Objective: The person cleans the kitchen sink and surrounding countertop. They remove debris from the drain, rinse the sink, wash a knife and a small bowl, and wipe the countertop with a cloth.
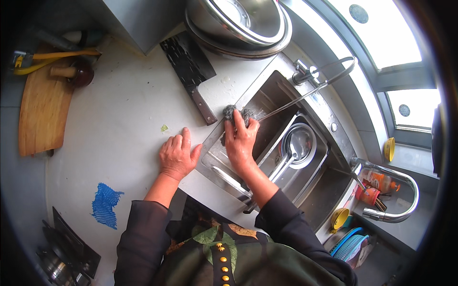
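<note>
My right hand (240,143) grips a steel wool scourer (247,116) at the near rim of the stainless steel sink (211,152). Wet strands of the scourer show past the fingertips. A thin line (282,107), which looks like running water, runs from the slim chrome tap (304,75) down to the scourer. My left hand (178,153) lies on the white countertop (118,118) with nothing in it, thumb and index finger spread. Just beyond both hands a cleaver lies flat, with a wet dark blade (189,59) and a brown riveted handle (204,107).
Stacked steel basins (238,53) stand at the back. A ladle (297,143) rests in bowls inside a steel basket (315,171) in the sink. A wooden board (46,114) and blue netting (106,205) lie leftward. A second tap (415,193) arches at right.
</note>
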Tool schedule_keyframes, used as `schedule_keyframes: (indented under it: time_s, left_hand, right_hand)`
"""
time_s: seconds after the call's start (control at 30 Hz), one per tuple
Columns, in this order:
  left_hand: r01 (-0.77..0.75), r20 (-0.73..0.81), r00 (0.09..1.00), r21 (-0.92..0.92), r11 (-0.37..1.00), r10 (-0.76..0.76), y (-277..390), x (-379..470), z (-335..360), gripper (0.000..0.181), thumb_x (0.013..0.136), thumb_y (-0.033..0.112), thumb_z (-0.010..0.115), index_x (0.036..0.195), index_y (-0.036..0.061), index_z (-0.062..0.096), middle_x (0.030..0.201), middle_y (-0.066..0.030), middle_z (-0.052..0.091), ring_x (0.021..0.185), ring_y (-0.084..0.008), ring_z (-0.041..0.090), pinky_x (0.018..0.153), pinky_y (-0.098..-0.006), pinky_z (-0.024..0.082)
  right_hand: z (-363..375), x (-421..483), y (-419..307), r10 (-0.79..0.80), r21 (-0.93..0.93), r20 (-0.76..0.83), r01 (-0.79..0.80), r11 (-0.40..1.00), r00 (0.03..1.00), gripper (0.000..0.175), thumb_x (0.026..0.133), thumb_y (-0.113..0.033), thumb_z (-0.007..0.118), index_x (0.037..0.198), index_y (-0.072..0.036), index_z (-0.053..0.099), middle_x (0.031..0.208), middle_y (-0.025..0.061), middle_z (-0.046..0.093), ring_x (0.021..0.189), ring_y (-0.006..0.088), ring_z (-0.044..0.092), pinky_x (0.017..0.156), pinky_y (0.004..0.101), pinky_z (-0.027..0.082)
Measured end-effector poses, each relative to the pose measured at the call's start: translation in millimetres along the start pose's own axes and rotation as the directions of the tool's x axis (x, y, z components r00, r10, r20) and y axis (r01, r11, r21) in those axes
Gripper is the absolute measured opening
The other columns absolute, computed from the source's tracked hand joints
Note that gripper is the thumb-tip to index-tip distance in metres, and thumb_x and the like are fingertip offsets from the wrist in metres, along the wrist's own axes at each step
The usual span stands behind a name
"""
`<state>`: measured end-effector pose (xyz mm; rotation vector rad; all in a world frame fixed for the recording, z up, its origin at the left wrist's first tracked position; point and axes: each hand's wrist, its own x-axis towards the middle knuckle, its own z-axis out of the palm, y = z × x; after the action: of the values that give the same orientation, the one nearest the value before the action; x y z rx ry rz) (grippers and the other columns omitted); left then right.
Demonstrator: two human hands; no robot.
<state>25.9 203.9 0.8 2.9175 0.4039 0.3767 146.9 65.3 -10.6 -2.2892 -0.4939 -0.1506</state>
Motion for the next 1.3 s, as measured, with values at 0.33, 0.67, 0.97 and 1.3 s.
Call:
schedule_keyframes:
  time_s: [0.33,0.67,0.97,1.3]
  left_hand:
    - [0.001,-0.004,1.000,-0.025,1.000,-0.001,0,2,-2,0.049,0.082,0.034,0.062,0.115,-0.0014,0.054,0.081,-0.0091,0.054,0.072,-0.0245,0.055,0.062,-0.0350,0.047]
    - [0.014,-0.039,0.999,-0.098,0.995,-0.018,-3,-5,2,0.039,0.086,0.026,0.055,0.115,0.0007,0.053,0.082,-0.0081,0.053,0.075,-0.0245,0.056,0.065,-0.0360,0.047]
    - [0.022,-0.108,0.993,-0.221,0.975,-0.047,-6,-8,1,0.030,0.087,0.022,0.053,0.110,0.0043,0.055,0.085,-0.0092,0.055,0.079,-0.0270,0.057,0.070,-0.0376,0.048]
    - [0.012,-0.135,0.990,-0.273,0.962,-0.051,-8,-7,-3,0.029,0.087,0.023,0.052,0.110,0.0041,0.056,0.085,-0.0107,0.058,0.078,-0.0294,0.058,0.069,-0.0391,0.048]
  right_hand:
    - [4,22,18,0.102,-0.074,0.017,-0.100,0.992,0.995,0.038,0.084,-0.017,0.063,0.119,-0.007,0.057,0.102,0.0288,0.045,0.092,0.0420,0.051,0.082,0.0460,0.044]
    - [-10,60,19,0.297,-0.001,0.046,-0.297,0.955,0.954,0.036,0.080,-0.016,0.067,0.115,-0.007,0.062,0.106,0.0218,0.051,0.098,0.0360,0.054,0.085,0.0421,0.044]
    - [-17,-64,-31,-0.139,0.099,0.380,0.109,0.989,0.914,0.038,0.075,0.006,0.058,0.111,-0.007,0.057,0.113,0.0331,0.040,0.095,0.0452,0.048,0.082,0.0448,0.045]
    - [-74,-50,-31,-0.387,0.058,0.602,0.446,0.893,0.698,0.029,0.073,-0.005,0.056,0.101,-0.009,0.062,0.112,0.0198,0.044,0.096,0.0367,0.046,0.081,0.0428,0.043]
